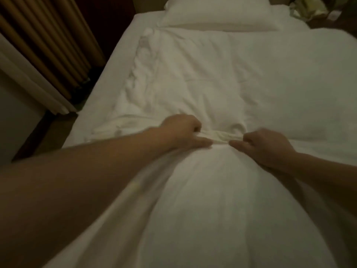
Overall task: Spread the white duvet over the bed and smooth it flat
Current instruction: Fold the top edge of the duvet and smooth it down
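The white duvet (202, 74) lies rumpled over the bed (108, 82), its left side creased and short of the mattress edge. A bunched fold of the duvet runs between my hands near the middle of the view. My left hand (183, 132) grips the left end of that fold, fingers curled over it and thumb stretched along the cloth. My right hand (264, 146) pinches the right end of the same fold. Below my hands the duvet is pulled taut toward me. A white pillow (218, 14) sits at the head of the bed.
Brown curtains (44, 41) and a pale curtain hang along the left wall, with a dark strip of floor (48, 130) beside the bed. A nightstand with a crumpled greenish bag (309, 6) stands at the top right corner.
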{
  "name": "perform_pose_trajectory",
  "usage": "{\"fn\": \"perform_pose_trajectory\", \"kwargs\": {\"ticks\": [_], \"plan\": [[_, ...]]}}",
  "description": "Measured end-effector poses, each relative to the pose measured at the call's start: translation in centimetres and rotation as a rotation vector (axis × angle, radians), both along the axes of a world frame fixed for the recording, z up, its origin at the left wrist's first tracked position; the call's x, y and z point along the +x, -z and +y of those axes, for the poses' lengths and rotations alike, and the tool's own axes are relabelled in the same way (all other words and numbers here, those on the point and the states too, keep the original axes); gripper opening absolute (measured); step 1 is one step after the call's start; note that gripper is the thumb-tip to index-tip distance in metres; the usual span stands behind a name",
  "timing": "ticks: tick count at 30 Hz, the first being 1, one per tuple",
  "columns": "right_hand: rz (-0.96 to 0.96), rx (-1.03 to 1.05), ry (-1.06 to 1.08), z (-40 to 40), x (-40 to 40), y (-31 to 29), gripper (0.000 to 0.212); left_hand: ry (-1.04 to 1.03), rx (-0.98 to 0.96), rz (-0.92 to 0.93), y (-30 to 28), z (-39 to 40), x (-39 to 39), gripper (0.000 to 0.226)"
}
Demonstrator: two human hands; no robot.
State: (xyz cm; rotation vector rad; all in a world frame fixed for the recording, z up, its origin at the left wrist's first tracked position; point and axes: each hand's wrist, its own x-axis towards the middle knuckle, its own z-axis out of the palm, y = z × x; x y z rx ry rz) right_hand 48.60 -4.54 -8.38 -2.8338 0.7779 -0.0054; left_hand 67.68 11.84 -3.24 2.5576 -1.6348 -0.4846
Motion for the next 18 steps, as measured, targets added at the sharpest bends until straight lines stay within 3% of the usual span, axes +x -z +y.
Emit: {"fn": "perform_pose_trajectory", "kwargs": {"ticks": [4, 6, 8, 10, 12, 13, 14, 16, 18], "plan": [[-0.144, -0.026, 0.048, 2.9, -0.6, -1.9, 0.062, -0.113, 0.069, 0.112, -2.2, 7.4, 4.7, 0.060], [-0.195, 0.033, -0.044, 7.0, 1.9, -2.8, 0.063, -0.131, -0.044, 0.218, -2.7, 9.7, 6.1, 0.059], [-0.275, 0.107, -0.141, 11.7, 5.7, -3.7, 0.057, 0.025, -0.359, 0.060, -3.1, 9.8, 6.4, 0.060], [-0.443, -0.026, -0.178, 13.0, 8.6, -3.8, 0.051, 0.110, -0.502, -0.197, -3.8, 9.8, 8.0, 0.064], [-0.387, -0.085, -0.137, 10.9, 9.3, -3.4, 0.047, 0.024, -0.271, -0.356, -3.9, 11.2, 10.9, 0.071], [-0.298, -0.072, -0.090, 9.5, 9.1, -3.0, 0.049, -0.078, -0.149, -0.334, -3.4, 12.6, 12.6, 0.072], [-0.214, -0.035, -0.026, 8.4, 8.8, -2.6, 0.053, -0.211, -0.093, -0.221, -3.1, 13.9, 14.3, 0.071], [-0.154, 0.041, 0.058, 7.7, 8.9, -1.6, 0.058, -0.451, -0.161, 0.185, -2.9, 15.6, 15.7, 0.065], [-0.172, 0.162, 0.033, 9.6, 9.9, -1.6, 0.061, -0.472, -0.129, 0.499, -2.8, 16.1, 14.7, 0.053]]}}
